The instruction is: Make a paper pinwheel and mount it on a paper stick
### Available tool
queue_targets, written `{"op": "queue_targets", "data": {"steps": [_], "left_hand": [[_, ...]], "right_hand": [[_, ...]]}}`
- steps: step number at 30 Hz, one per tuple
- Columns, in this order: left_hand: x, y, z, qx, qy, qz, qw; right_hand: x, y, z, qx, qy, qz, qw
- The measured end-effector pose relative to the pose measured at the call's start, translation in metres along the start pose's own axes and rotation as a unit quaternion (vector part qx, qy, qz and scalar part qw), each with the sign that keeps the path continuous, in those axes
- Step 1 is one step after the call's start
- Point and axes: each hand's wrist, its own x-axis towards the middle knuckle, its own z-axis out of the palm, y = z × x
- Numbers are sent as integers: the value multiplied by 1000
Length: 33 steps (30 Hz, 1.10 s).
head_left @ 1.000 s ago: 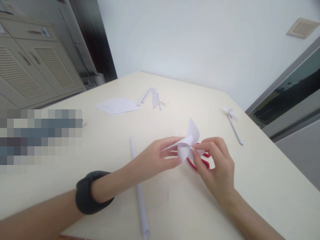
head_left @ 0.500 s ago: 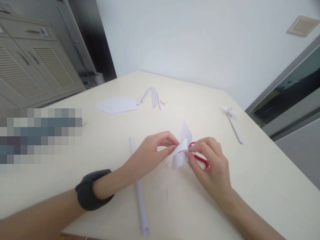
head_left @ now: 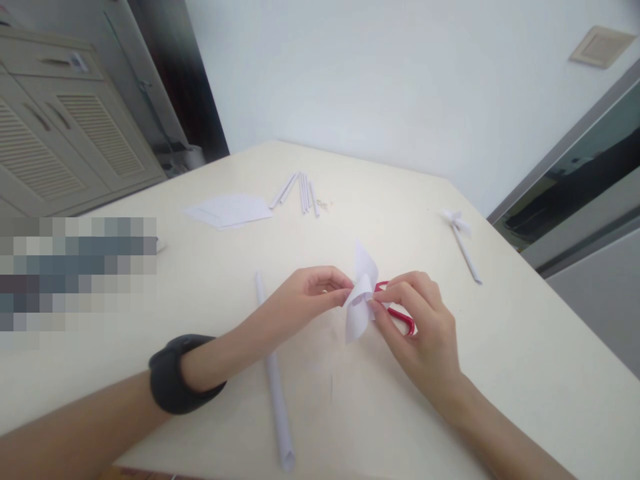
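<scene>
A white paper pinwheel (head_left: 361, 300) with curled blades is held up between my two hands over the table. My left hand (head_left: 315, 293) pinches it from the left, fingertips partly behind the paper. From the right, my right hand (head_left: 417, 320) has thumb and forefinger closed at the pinwheel's centre; whether a pin is there I cannot make out. Red-handled scissors (head_left: 403, 319) lie behind my right hand, mostly covered. A rolled white paper tube (head_left: 277, 407) passes under my left forearm. A thin pin-like line (head_left: 331, 389) shows on the table between my arms.
Paper sheets (head_left: 230, 212) and several thin paper sticks (head_left: 304, 193) lie at the back of the cream table (head_left: 380, 207), beside small metallic bits (head_left: 323, 205). A finished pinwheel on a stick (head_left: 466, 250) rests at right. A blurred-out patch (head_left: 75, 267) covers the left.
The pinwheel has turned slightly in my hands, so its blades and centre face more toward my right hand. Both hands keep their pinch; the whole view has shifted a little.
</scene>
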Motion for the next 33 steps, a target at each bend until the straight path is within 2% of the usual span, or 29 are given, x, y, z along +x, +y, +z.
{"op": "queue_targets", "data": {"steps": [9,13,17,22,33], "left_hand": [[1,1,-3,-32,-22,-20,999],[2,4,-6,-15,-44,-24,999],[2,6,-7,-6,-44,-31,999],[3,6,-6,-30,-63,-69,995],[3,6,-6,-28,-65,-57,996]], "right_hand": [[0,-1,-1,1,0,-13,1000],[0,-1,-2,-2,10,-20,1000],[1,-1,-2,1,23,-24,999],[2,-1,-3,12,5,-20,1000],[1,-1,-2,11,-16,-23,1000]]}}
